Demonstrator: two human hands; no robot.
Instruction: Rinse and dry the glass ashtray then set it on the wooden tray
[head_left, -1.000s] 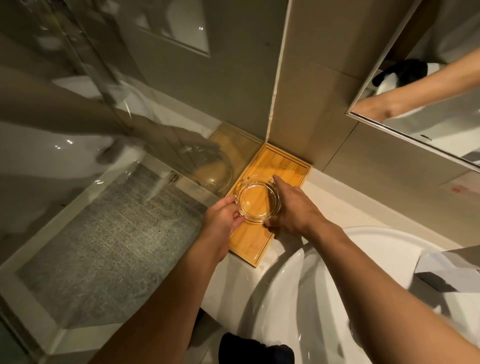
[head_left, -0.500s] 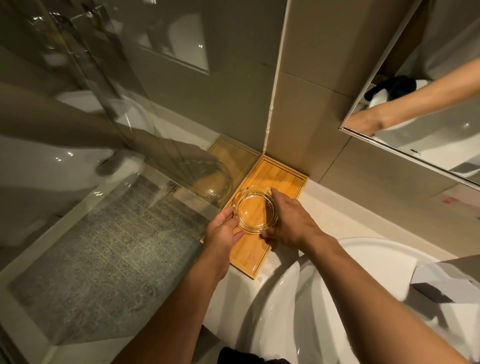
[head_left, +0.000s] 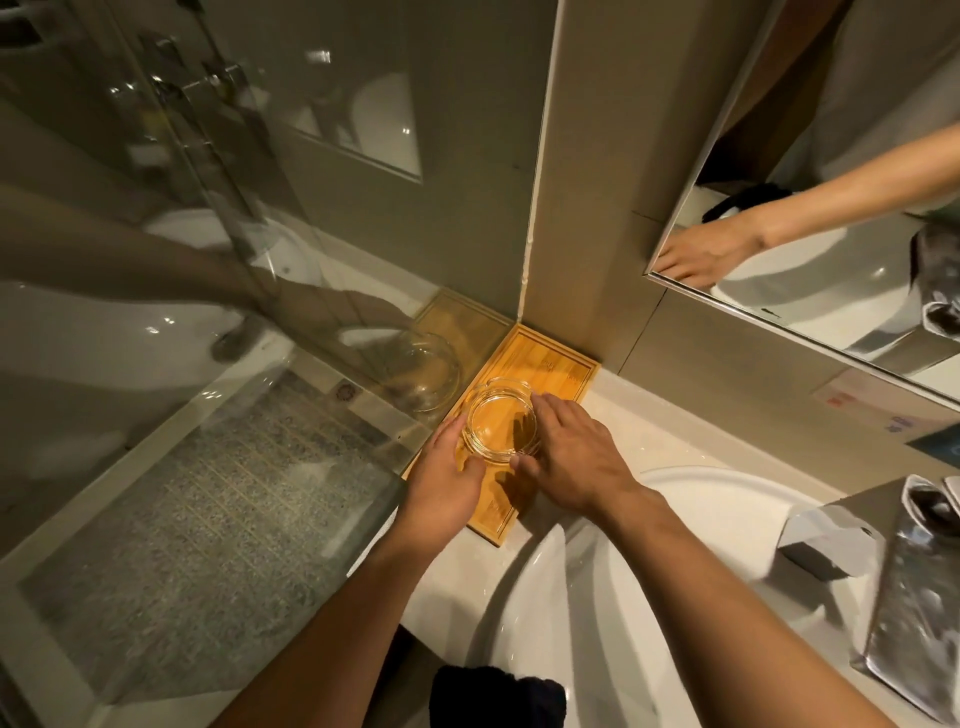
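A round clear glass ashtray (head_left: 496, 418) sits upright over the middle of the wooden tray (head_left: 558, 366), which lies in the corner of the white counter against the tiled wall. My left hand (head_left: 447, 480) touches the ashtray's near left rim with thumb and fingers. My right hand (head_left: 574, 454) is at its right side, fingers spread loosely along the rim and thumb near the front. Whether the ashtray rests on the tray or hangs just above it, I cannot tell.
A glass shower partition (head_left: 234, 312) stands directly left of the tray and mirrors it. The white basin (head_left: 675, 597) lies near right. A wall mirror (head_left: 831, 208) hangs upper right. A tissue box (head_left: 826, 540) and a shiny tray (head_left: 914, 623) sit far right.
Both hands with the ashtray have stayed over the tray's middle. My right fingers have loosened and spread along the rim. The camera has tilted a little.
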